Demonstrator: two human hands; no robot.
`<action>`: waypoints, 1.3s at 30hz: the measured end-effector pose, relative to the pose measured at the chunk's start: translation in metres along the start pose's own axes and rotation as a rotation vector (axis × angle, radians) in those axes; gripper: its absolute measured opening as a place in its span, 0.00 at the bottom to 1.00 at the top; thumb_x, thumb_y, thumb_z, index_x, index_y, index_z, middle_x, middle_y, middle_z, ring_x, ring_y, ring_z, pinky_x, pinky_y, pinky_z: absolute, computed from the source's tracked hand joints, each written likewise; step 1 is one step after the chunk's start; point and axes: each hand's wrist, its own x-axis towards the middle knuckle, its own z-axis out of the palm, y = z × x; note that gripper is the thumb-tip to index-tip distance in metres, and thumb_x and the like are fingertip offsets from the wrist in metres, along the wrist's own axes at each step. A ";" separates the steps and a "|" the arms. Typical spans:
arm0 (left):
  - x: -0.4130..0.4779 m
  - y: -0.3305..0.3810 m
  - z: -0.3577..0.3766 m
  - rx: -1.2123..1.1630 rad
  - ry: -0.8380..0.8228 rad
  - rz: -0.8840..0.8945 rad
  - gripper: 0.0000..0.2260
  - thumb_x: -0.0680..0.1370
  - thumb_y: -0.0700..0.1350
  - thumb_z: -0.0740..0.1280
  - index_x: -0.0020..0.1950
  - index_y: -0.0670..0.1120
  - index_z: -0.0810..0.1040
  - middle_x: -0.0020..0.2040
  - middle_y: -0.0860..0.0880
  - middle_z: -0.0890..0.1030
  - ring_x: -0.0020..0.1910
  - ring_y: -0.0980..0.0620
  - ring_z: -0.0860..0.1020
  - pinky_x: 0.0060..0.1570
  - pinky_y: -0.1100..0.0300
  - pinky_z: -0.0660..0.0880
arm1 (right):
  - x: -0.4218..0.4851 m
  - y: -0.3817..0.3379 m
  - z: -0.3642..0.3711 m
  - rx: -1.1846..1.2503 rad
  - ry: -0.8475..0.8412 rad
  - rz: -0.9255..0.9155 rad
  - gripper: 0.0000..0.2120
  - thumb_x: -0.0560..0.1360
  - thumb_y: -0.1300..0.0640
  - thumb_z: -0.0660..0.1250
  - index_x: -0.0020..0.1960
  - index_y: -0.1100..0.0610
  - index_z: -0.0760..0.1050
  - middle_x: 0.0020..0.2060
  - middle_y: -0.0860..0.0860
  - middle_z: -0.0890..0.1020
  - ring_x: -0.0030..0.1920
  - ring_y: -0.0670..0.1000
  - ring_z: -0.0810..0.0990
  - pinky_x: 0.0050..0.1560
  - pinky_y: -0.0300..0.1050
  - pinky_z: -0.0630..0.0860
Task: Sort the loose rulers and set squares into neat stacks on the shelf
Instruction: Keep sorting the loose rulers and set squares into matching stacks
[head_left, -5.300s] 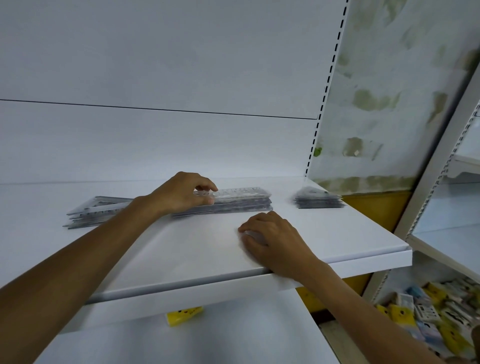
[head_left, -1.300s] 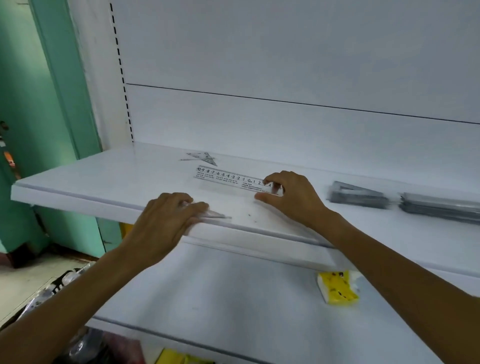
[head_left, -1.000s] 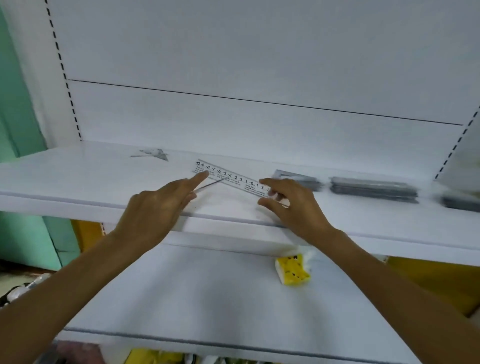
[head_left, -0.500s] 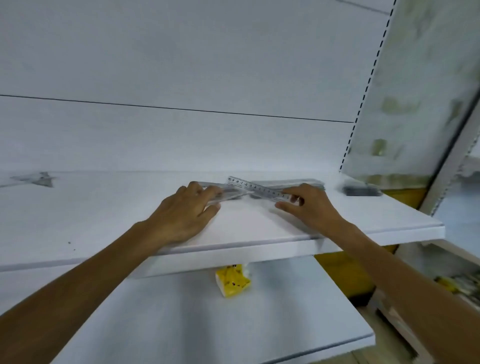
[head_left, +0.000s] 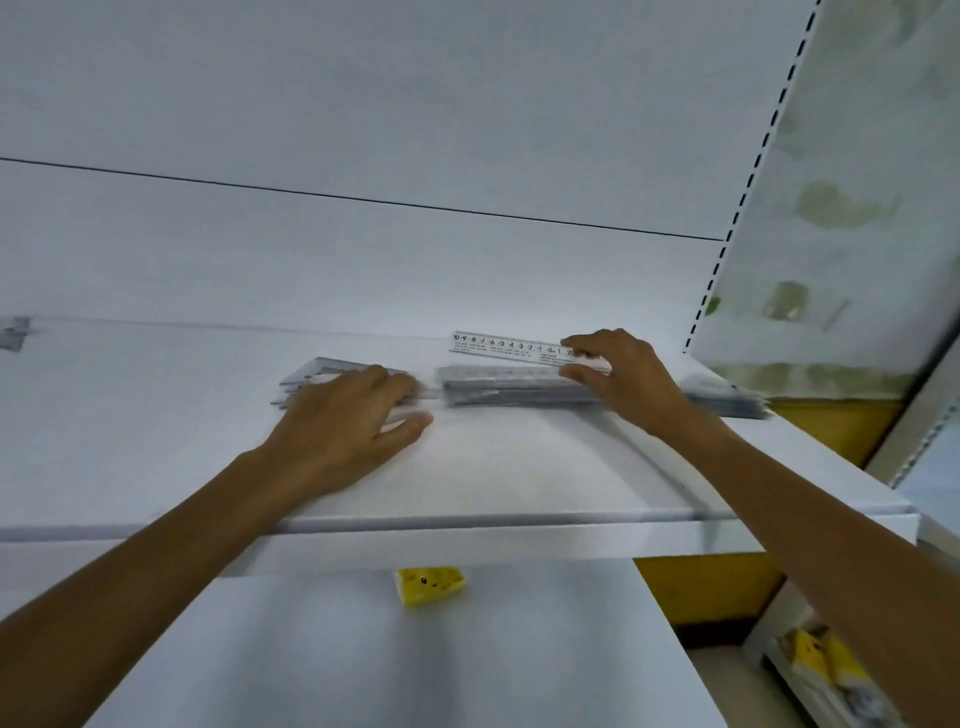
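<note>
Clear flat plastic ruler with black numerals (head_left: 511, 348) pinched at one end by right hand (head_left: 621, 382), hovering over grey stack of rulers (head_left: 511, 385) near shelf's back edge.

Risk: thin slick plastic lands skewed, slides off stack.

Left hand (head_left: 345, 415) fingers spread, flat on pile of triangular set squares (head_left: 311, 375); nudge could fan it.

White smooth shelf (head_left: 519, 467).

1. The white shelf (head_left: 519, 467) runs across the view, its front edge a pale lip.
2. A stack of set squares (head_left: 317, 374) lies on it left of centre, partly under the left hand (head_left: 348, 421), which rests flat.
3. Just right of that, a stack of rulers (head_left: 509, 387) lies lengthwise.
4. Another grey stack (head_left: 727, 397) sits near the right end, blurred.
5. A small grey piece (head_left: 15, 332) lies far left.
6. On the lower shelf (head_left: 363, 665) lies a yellow packet (head_left: 428, 584).
</note>
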 end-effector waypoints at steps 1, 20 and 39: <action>0.001 0.002 0.003 0.006 -0.003 -0.007 0.23 0.75 0.65 0.55 0.65 0.55 0.69 0.63 0.54 0.73 0.62 0.52 0.72 0.57 0.54 0.71 | 0.004 0.006 0.000 0.011 -0.001 -0.009 0.16 0.73 0.56 0.69 0.59 0.59 0.77 0.51 0.56 0.81 0.52 0.56 0.75 0.52 0.41 0.66; -0.022 -0.009 -0.004 -0.125 0.151 -0.207 0.22 0.66 0.65 0.68 0.57 0.57 0.75 0.50 0.63 0.70 0.46 0.60 0.72 0.49 0.60 0.69 | 0.024 0.021 0.025 0.097 -0.167 0.006 0.11 0.73 0.62 0.63 0.54 0.60 0.79 0.52 0.53 0.81 0.48 0.46 0.72 0.42 0.30 0.60; -0.014 -0.120 -0.048 -0.169 0.107 -0.199 0.21 0.68 0.64 0.67 0.55 0.55 0.75 0.52 0.55 0.76 0.50 0.55 0.75 0.49 0.59 0.69 | -0.032 -0.169 0.080 -0.076 -0.162 -0.135 0.13 0.76 0.53 0.59 0.58 0.55 0.74 0.58 0.52 0.75 0.58 0.54 0.72 0.57 0.47 0.69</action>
